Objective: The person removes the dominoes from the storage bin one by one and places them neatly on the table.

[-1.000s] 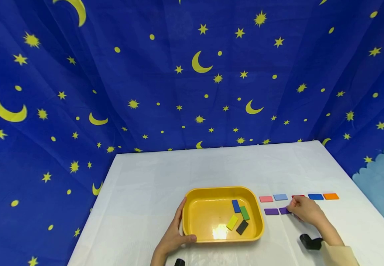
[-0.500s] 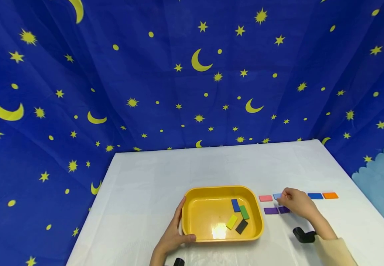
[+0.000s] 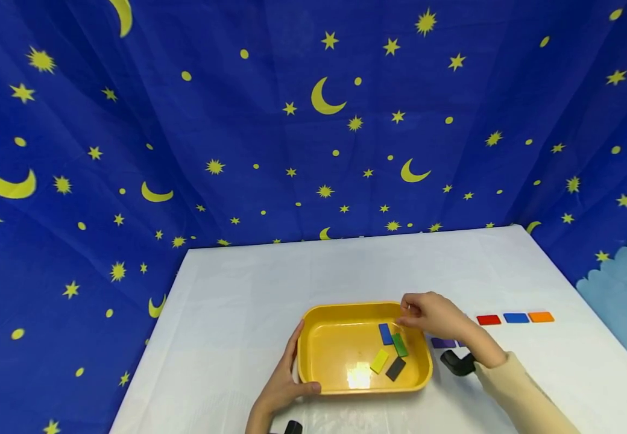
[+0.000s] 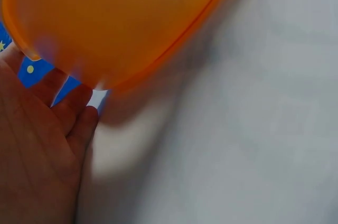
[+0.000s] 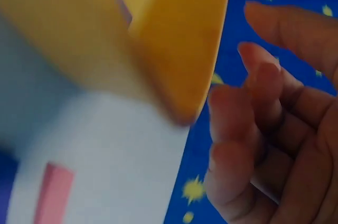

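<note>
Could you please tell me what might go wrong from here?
The right hand is at the far right corner of the yellow tray, so it could bump and shift it, though the left hand grips the opposite side. Inside, the green block lies very near a blue block; picking up one might disturb the other. The black wrist camera appears close to a purple block and might nudge it.

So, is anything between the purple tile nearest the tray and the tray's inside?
Yes: the right wall of the yellow tray stands between them, so the purple tile would probably need lifting over it. In the head view, the right hand also shows over the tray's far right corner.
</note>
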Demonstrator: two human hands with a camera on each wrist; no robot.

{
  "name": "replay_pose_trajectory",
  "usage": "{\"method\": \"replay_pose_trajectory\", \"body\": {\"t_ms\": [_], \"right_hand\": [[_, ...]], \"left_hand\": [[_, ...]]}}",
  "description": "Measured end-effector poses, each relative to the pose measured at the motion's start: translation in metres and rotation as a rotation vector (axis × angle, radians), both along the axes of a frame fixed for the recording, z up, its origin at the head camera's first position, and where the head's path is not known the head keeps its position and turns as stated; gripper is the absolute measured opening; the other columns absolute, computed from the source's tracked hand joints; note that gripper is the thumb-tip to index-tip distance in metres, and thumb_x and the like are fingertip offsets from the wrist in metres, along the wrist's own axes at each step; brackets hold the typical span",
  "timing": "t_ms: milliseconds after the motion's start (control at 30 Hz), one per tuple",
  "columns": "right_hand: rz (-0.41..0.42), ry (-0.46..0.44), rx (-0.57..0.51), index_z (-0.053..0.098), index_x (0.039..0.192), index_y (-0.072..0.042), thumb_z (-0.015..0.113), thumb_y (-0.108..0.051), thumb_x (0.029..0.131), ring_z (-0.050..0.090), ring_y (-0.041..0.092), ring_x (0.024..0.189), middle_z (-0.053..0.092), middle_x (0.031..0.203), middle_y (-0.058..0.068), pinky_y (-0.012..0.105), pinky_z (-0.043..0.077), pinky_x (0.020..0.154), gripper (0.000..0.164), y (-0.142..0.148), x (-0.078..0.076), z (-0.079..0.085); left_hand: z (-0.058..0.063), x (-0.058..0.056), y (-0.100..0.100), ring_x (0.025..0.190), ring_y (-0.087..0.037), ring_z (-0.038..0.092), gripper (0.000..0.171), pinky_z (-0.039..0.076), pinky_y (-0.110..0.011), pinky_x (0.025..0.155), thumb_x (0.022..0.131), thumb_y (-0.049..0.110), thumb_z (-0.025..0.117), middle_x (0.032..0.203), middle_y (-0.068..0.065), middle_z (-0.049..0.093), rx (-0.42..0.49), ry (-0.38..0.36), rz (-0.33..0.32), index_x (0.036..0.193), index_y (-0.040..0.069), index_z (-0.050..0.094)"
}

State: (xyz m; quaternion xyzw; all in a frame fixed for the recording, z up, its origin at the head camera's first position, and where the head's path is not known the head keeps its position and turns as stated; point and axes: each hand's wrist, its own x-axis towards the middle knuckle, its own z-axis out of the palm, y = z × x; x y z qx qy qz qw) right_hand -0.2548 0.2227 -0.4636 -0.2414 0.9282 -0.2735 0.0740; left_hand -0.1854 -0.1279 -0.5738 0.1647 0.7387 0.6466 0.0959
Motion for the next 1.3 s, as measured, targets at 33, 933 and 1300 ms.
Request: {"method": "replay_pose_trajectory", "body": {"t_ms": [33,933,1300], "right_hand": [[0.042,-0.009,0.016,0.055,0.078,-0.020,0.074,-0.029,0.084,0.040,0.007,0.052,0.041,0.059,-0.010,0.022,0.032,0.048,0.021,-0.005,-0.001,0.002],[0.381,-0.046,0.439,0.053,0.058,-0.017,0.089,-0.023,0.062,0.039,0.005,0.051,0.043,0.055,-0.013,0.021,0.035,0.050,0.037,-0.088,-0.015,-0.017],[0.373,0.020,0.412,0.048,0.060,-0.022,0.073,-0.043,0.081,0.032,0.004,0.049,0.035,0.054,-0.012,0.022,0.025,0.048,0.038,-0.099,-0.012,-0.030]], "left_hand": [[0.000,0.000,0.000,0.141,-0.020,0.014,0.113,0.011,-0.057,0.107,0.069,0.024,0.086,0.157,0.003,0.012,0.000,0.000,0.001,0.152,0.038,0.010],[-0.001,0.000,-0.001,0.141,-0.024,0.015,0.112,0.011,-0.060,0.107,0.070,0.025,0.086,0.157,-0.001,0.013,-0.012,0.027,-0.003,0.153,0.034,0.011],[0.000,0.000,-0.001,0.140,-0.026,0.015,0.113,0.011,-0.059,0.107,0.069,0.023,0.086,0.157,-0.003,0.014,-0.018,0.037,0.006,0.153,0.033,0.011]]}}
